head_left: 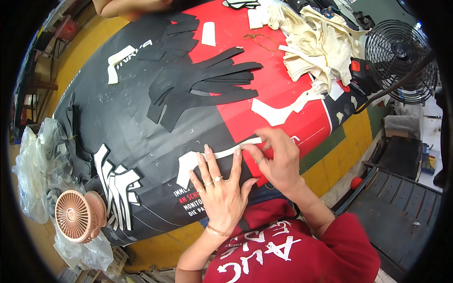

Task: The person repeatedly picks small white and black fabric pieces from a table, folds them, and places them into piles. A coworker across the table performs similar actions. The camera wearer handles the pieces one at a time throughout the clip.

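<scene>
A white cut-out piece with a broad angled end and a long narrow tail lies on the black part of the covered table. My left hand rests flat on it, fingers spread, wearing rings. At the tail's far right tip, my right hand is closed in a pinch, slightly blurred; the fingers hide the very end. Beyond my hands spreads a fan of black cut pieces. A cream piece of similar shape lies on the red area, below a heap of cream pieces.
To the left are stacked white pieces with black edges, a small copper-coloured fan and clear plastic bags. A black caged fan stands at the right. Another person's arm reaches over the far edge.
</scene>
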{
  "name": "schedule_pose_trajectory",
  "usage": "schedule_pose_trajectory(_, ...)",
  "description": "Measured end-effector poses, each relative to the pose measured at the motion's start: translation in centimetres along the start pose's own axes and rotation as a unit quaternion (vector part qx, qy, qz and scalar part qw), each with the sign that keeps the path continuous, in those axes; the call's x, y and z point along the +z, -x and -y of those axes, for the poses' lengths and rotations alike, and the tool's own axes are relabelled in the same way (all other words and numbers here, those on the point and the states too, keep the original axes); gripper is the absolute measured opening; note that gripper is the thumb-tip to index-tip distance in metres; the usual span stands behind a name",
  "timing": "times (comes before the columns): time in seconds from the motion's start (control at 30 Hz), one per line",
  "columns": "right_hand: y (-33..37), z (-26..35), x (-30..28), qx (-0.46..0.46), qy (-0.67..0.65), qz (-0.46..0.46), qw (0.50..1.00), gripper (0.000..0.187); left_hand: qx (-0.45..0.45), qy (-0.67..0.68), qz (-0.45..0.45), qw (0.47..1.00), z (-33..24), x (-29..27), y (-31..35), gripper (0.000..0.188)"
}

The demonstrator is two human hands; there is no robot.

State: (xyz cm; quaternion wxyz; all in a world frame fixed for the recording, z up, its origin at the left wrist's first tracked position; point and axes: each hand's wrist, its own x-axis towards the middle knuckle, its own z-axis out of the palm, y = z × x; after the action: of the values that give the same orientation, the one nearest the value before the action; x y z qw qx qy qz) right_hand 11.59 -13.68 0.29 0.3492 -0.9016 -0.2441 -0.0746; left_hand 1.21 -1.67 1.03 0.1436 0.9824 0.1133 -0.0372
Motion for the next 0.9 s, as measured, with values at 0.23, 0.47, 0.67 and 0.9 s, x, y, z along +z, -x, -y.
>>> schedule_pose_trajectory(0.23, 2.6, -1.2, 0.2, -0.162, 0.03, -0.006, 0.986, 0.037, -0.001, 0.006, 0.011, 1.0, 0.0, -0.3, 0.0, 0.072)
schedule_pose_trajectory(0.47, 1.9, -1.1, 0.2, -0.128, 0.012, -0.051, 0.99, 0.031, -0.003, 0.009, 0.013, 1.0, -0.2, -0.5, -0.1, 0.071)
schedule_pose_trajectory(0.67, 0.9, -0.5, -0.1, 0.021, -0.021, -0.039, 0.999, 0.052, -0.001, 0.004, 0.014, 1.0, -0.2, -0.3, 0.0, 0.071)
schedule_pose_trajectory(0.9, -0.1, -0.5, 0.7, 0.081, -0.029, -0.058, 0.995, 0.049, -0.001, -0.001, 0.019, 1.0, -0.2, -0.5, -0.1, 0.071)
